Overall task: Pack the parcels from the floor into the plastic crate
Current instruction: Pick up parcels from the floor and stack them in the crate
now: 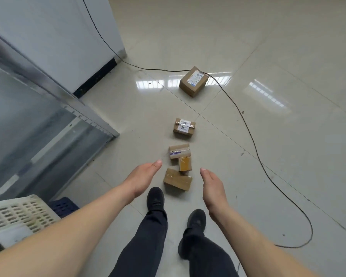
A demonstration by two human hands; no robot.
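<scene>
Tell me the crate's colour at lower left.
Off-white slotted plastic crate, seen best in the head view.

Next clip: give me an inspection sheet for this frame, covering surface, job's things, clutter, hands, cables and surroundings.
Surface: glossy tile floor, with window reflections.
Job's things: five cardboard parcels on the floor; big parcel farthest, labelled parcel midway, three small parcels clustered by the feet; white crate at lower left, contents unclear.
Clutter: dark blue crate behind the white one.
Hands: left hand and right hand open, holding nothing, either side of the cluster.
Cables: black cable runs from the wall across the floor, passing over the big parcel.
Surroundings: metal rack, white wall.
</scene>
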